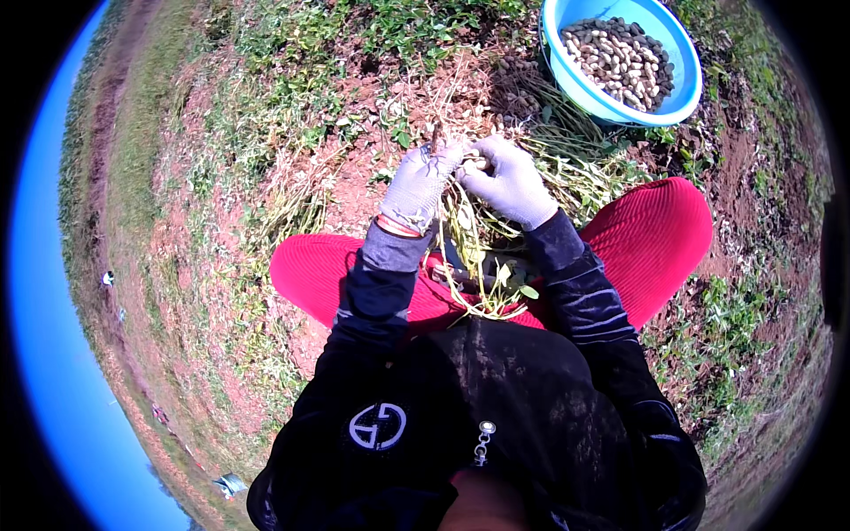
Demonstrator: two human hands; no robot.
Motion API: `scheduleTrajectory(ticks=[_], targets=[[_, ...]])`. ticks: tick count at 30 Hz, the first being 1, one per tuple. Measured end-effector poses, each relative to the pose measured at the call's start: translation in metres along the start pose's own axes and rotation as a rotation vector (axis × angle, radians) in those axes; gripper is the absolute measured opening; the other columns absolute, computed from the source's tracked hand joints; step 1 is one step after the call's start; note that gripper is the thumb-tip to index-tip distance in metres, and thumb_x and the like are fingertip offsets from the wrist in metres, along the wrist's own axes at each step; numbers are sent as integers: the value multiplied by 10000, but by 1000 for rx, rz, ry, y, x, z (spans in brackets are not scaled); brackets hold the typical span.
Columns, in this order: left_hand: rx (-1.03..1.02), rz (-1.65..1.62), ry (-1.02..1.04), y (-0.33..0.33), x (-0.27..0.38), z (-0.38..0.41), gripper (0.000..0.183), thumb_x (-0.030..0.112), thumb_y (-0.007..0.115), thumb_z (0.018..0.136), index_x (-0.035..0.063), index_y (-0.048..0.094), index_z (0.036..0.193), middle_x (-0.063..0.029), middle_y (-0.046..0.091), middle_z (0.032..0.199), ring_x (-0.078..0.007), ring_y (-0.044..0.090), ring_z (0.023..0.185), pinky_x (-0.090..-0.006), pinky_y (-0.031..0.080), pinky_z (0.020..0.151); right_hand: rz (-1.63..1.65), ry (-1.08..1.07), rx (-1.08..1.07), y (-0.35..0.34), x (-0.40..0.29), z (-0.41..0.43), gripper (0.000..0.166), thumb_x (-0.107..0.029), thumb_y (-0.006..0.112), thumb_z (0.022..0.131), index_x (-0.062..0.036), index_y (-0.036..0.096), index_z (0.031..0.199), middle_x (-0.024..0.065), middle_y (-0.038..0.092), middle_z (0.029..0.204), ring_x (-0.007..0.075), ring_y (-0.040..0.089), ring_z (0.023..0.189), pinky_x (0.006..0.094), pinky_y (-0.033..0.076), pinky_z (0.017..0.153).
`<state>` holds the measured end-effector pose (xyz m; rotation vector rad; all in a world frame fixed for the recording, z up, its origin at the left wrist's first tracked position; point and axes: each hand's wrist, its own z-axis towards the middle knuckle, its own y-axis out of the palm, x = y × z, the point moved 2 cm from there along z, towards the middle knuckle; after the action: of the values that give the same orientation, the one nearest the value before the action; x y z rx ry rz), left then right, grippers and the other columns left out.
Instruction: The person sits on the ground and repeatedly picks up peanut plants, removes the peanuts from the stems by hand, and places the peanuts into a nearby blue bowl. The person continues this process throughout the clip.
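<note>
My left hand [423,180], in a pale knitted work glove, grips an uprooted peanut plant at its root end. Its thin roots [436,126] stick up past the fingers, and its yellow-green stems [473,249] hang down into my lap. Beside it my right hand [510,178], gloved alike, has its thumb and fingers curled around peanut pods [475,159]. The two hands almost meet at the fingertips. How many pods the right hand holds is hidden by the glove.
A blue plastic basin [687,79] partly filled with peanuts [621,63] stands ahead on the right. Pulled peanut plants [571,156] lie heaped between it and my red-clad knees [654,242]. More stalks [299,206] lie on the reddish soil at left. Distant people [107,278] appear far left.
</note>
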<state>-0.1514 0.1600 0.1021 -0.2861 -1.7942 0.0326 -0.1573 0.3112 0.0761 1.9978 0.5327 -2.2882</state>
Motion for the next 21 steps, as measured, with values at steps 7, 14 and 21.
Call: scheduleTrajectory(ticks=[7, 14, 21], targets=[[51, -320, -326, 4, -6, 3, 278, 281, 506, 899, 40, 596, 795, -18, 548, 594, -122, 500, 464, -245, 395, 432, -328, -132, -67, 1, 4, -1, 269, -318, 515, 857, -56, 516, 797, 128, 598, 722, 293, 617, 682, 378, 466, 569], [-399, -1178, -96, -7, 1, -3, 317, 342, 411, 934, 94, 485, 751, 50, 342, 506, -114, 358, 402, -269, 285, 392, 796, 145, -557, 2, -5, -14, 230, -255, 449, 921, -45, 526, 867, -14, 481, 649, 50, 445, 488, 191, 353, 433], [-4, -954, -160, -29, -12, 12, 277, 336, 433, 941, 109, 441, 782, 50, 288, 571, -121, 317, 503, -270, 268, 472, 1861, 321, 573, -121, 93, 96, 240, -226, 460, 938, -1, 464, 1023, 159, 534, 976, 216, 565, 814, 284, 542, 637]])
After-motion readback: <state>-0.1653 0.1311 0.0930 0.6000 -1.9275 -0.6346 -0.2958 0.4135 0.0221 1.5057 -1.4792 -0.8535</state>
